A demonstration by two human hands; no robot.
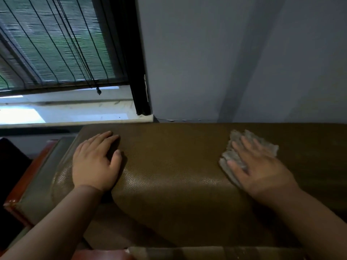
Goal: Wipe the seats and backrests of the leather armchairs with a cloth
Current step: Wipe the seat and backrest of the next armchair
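Note:
The brown leather backrest of an armchair fills the middle of the view, its rounded top running left to right. My left hand rests flat on its left end with the fingers straight. My right hand presses a grey cloth flat against the top of the backrest on the right, fingers spread over it. The cloth sticks out beyond my fingertips and under my palm.
A grey wall stands right behind the backrest. At the upper left is a window with a bamboo blind, hanging cords and a white sill. A reddish wooden armrest frame runs down the left side.

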